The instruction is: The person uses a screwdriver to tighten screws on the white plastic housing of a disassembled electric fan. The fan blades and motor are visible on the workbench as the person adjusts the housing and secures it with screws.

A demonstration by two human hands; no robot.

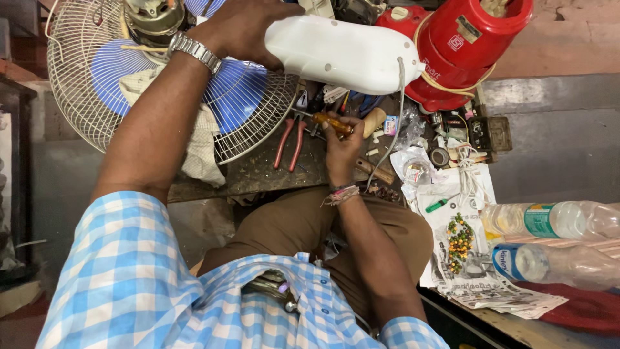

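my left hand (242, 29) grips the white plastic housing (342, 53) from above, held over the counter (258, 171); it looks light, stiff, smooth and slippery. my right hand (342, 145) pinches an orange-handled screwdriver (332, 123) beside red pliers (289, 142) and the fan (174, 84).

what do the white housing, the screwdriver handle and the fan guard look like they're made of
White housing, held by the left hand: likely moulded plastic, smooth with a soft sheen and rounded edges.
Screwdriver handle, in the right hand: apparently translucent amber plastic, glossy.
Fan guard: thin metal wire, seemingly coated white or pale, dulled in places.
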